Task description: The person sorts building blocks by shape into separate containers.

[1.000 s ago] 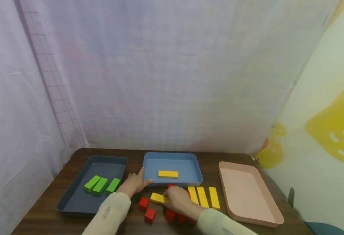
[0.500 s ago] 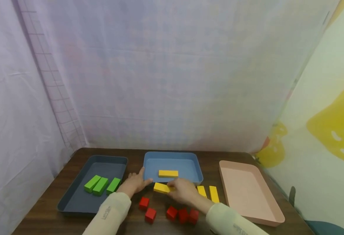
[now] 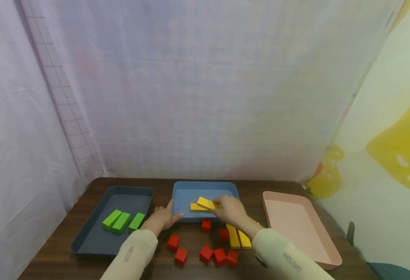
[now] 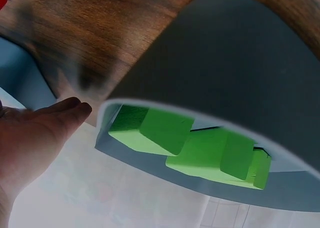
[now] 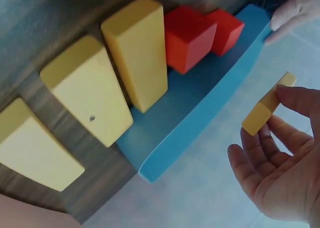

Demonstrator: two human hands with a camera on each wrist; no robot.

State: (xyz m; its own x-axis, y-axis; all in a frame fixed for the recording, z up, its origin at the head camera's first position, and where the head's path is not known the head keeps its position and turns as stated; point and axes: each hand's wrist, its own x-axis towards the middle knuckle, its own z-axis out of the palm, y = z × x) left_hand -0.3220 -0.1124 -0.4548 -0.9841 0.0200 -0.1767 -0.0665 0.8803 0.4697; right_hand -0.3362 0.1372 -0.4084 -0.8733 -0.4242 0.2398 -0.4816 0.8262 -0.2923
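My right hand [image 3: 231, 210] pinches a yellow block [image 3: 205, 203] between thumb and fingers, tilted over the blue tray [image 3: 185, 194]. Beneath it another yellow block [image 3: 197, 208] lies in that tray; whether the two touch I cannot tell. In the right wrist view the held yellow block [image 5: 262, 113] hangs beyond the tray's wall. My left hand [image 3: 163, 217] rests at the tray's front left corner, fingers extended. Several red cubes [image 3: 206, 225] and three more yellow blocks [image 5: 87, 91] lie on the table in front, partly hidden by my right forearm in the head view.
A dark grey tray [image 3: 131, 200] stands on the left with three green blocks [image 3: 121, 223] in it. On the right is a pink tray [image 3: 299, 225]. A curtain [image 3: 205, 97] hangs behind the brown table [image 3: 253, 190].
My right hand has carried a yellow block from the table up and forward over the blue tray. My left hand has stayed at the tray's corner.
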